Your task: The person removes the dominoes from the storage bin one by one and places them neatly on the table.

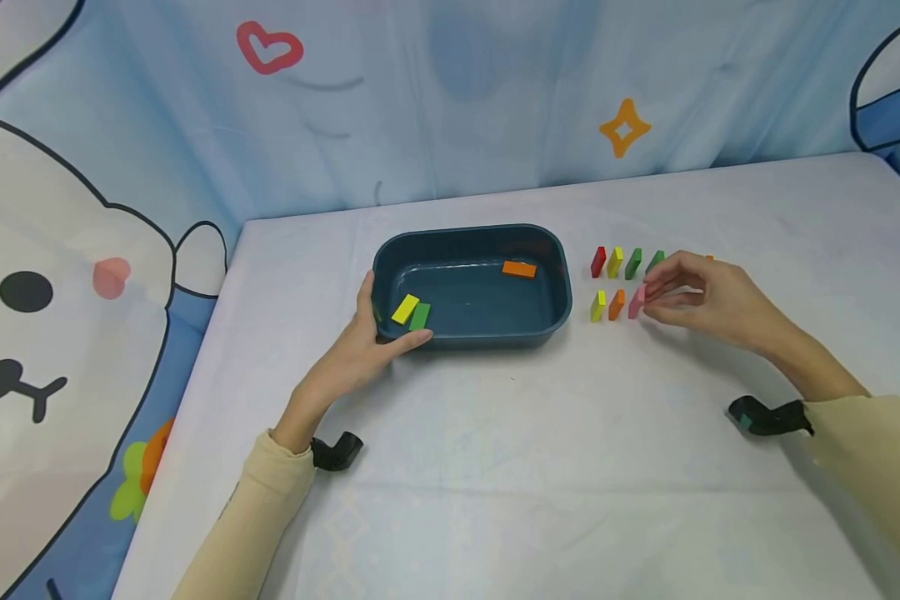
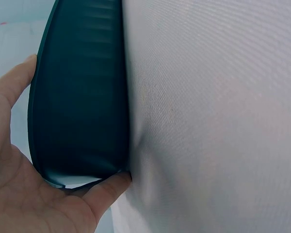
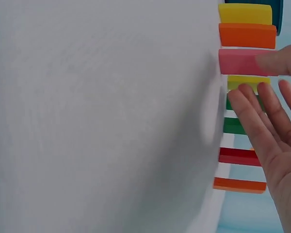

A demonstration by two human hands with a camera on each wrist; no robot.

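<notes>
The right hand (image 1: 693, 296) pinches the pink block (image 1: 636, 302) between thumb and fingertips, the other fingers loosely curved above it; the block stands on edge as the last of the near row, touching the tabletop (image 1: 495, 467), so the grip looks meant to steady it upright. Beside it in that row stand an orange block (image 1: 617, 305) and a yellow block (image 1: 597, 307), spaced apart like dominoes; a second row behind holds red, yellow and green blocks, partly hidden by the hand. The right forearm comes in from the tabletop's near right corner, wrist low.

The left hand (image 1: 367, 346) cups the near left corner of the dark blue tub (image 1: 562, 287), thumb along its front wall and fingers up its left end, seemingly bracing it against sliding. The tub sits mid-tabletop toward the far edge, holding loose blocks lying flat: yellow and green at the near left, orange at the far right. The left forearm angles in from the near left edge.
</notes>
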